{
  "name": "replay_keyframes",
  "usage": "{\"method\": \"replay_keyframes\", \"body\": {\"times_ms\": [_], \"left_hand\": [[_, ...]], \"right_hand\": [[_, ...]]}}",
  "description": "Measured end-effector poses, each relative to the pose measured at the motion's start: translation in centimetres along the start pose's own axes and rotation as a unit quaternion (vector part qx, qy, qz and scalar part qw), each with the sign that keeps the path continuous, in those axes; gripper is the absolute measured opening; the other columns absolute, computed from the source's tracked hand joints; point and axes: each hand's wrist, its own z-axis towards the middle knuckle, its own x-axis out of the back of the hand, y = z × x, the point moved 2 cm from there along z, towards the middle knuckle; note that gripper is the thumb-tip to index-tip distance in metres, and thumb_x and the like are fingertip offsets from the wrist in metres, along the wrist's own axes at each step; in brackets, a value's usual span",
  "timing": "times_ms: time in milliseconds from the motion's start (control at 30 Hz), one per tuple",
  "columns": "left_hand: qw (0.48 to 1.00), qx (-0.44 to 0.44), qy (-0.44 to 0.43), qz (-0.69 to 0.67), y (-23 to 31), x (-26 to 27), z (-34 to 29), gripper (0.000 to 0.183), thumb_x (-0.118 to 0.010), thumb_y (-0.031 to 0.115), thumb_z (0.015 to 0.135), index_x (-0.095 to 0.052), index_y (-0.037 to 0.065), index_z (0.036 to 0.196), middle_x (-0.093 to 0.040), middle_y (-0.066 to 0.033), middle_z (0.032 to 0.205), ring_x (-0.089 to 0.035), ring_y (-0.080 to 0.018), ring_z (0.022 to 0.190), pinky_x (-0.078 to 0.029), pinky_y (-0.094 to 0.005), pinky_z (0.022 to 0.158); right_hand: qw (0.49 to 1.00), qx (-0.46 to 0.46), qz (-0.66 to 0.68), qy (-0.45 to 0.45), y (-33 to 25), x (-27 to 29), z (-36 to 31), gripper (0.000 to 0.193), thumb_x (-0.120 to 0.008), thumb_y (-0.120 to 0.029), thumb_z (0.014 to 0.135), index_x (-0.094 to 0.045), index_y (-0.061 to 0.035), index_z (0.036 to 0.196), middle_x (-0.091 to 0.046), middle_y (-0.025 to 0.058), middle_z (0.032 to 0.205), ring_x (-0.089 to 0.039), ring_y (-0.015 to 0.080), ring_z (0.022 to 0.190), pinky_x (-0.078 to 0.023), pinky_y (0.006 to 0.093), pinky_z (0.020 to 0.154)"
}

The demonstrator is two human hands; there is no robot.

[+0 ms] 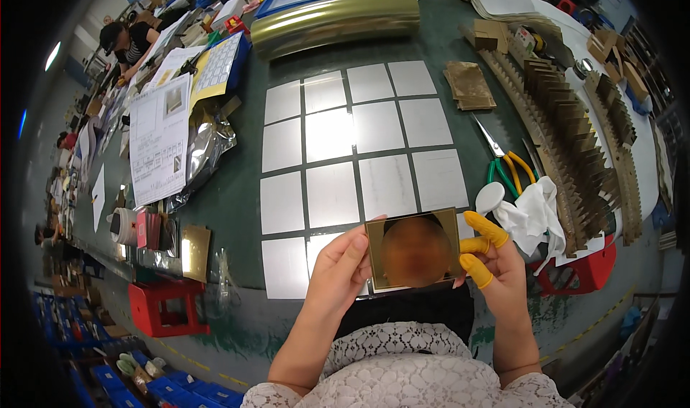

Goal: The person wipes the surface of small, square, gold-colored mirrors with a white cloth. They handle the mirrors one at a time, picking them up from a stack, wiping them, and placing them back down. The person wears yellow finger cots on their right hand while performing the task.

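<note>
Between my two hands is a gold mirror-like rectangular plate (417,253), held up over the table's near edge. My left hand (339,268) pinches its left edge, thumb on the front. My right hand (499,271), with yellow finger cots on its fingers, grips the right edge. Behind the plate, rows of square white sheets (377,126) lie in a grid on the dark green table (241,192); the plate and hands cover part of the nearest row. A small stack of brownish-gold plates (469,86) rests to the right of the grid.
Right of the grid lie scissors (492,138), green-and-yellow-handled pliers (514,172), a white cloth (535,214) and long toothed racks (557,135). A gold film roll (334,25) lies at the back. Papers (159,142) are at left; a red stool (167,307) stands below.
</note>
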Motion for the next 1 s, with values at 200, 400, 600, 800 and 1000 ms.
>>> {"method": "replay_keyframes", "body": {"times_ms": [200, 400, 600, 800, 1000], "left_hand": [[0.999, -0.024, 0.037, 0.023, 0.1, -1.3, 0.2, 0.040, -0.051, 0.020, 0.100, -0.051, -0.005, 0.131, -0.062, -0.0014, 0.092, -0.053, -0.0047, 0.071, -0.049, -0.0188, 0.065], [0.998, -0.032, 0.049, -0.003, 0.4, -1.4, 0.7, 0.036, -0.053, 0.021, 0.099, -0.056, -0.003, 0.127, -0.064, 0.0008, 0.093, -0.049, -0.0027, 0.069, -0.041, -0.0183, 0.059], [0.999, -0.033, 0.022, -0.022, 0.1, 0.6, 0.7, 0.036, -0.051, 0.018, 0.100, -0.054, -0.003, 0.129, -0.063, -0.0013, 0.095, -0.053, -0.0036, 0.073, -0.046, -0.0179, 0.063], [0.996, -0.036, 0.067, 0.039, 0.3, -0.3, 0.8, 0.035, -0.051, 0.016, 0.100, -0.055, -0.004, 0.128, -0.063, -0.0022, 0.096, -0.055, -0.0040, 0.078, -0.046, -0.0177, 0.064], [0.941, -0.134, 0.041, 0.310, 0.6, -3.8, -1.4, 0.033, -0.060, 0.003, 0.092, -0.058, -0.004, 0.124, -0.066, -0.0102, 0.107, -0.063, -0.0102, 0.088, -0.051, -0.0212, 0.079]], "right_hand": [[0.977, 0.090, -0.195, 0.015, -0.8, -0.4, 1.4, 0.056, -0.062, -0.004, 0.090, -0.038, -0.0005, 0.141, -0.056, 0.0128, 0.124, -0.056, 0.0166, 0.104, -0.045, 0.0287, 0.092], [0.955, 0.137, -0.262, 0.018, -1.9, -1.3, 1.9, 0.051, -0.055, -0.005, 0.093, -0.038, 0.0005, 0.141, -0.056, 0.0144, 0.127, -0.058, 0.0188, 0.106, -0.044, 0.0312, 0.095], [0.974, 0.094, -0.207, 0.013, -1.4, -1.6, 1.9, 0.049, -0.052, -0.004, 0.095, -0.036, 0.0023, 0.141, -0.055, 0.0141, 0.127, -0.057, 0.0167, 0.105, -0.043, 0.0311, 0.095], [0.960, 0.099, -0.262, 0.004, -1.6, -1.4, 2.2, 0.063, -0.065, -0.012, 0.089, -0.035, -0.0013, 0.143, -0.054, 0.0139, 0.128, -0.057, 0.0211, 0.110, -0.043, 0.0335, 0.097], [0.829, 0.111, -0.545, -0.069, -3.1, -3.0, 3.5, 0.100, -0.079, -0.036, 0.074, -0.022, -0.0009, 0.148, -0.033, 0.0210, 0.142, -0.035, 0.0367, 0.128, -0.029, 0.0421, 0.108]]}}
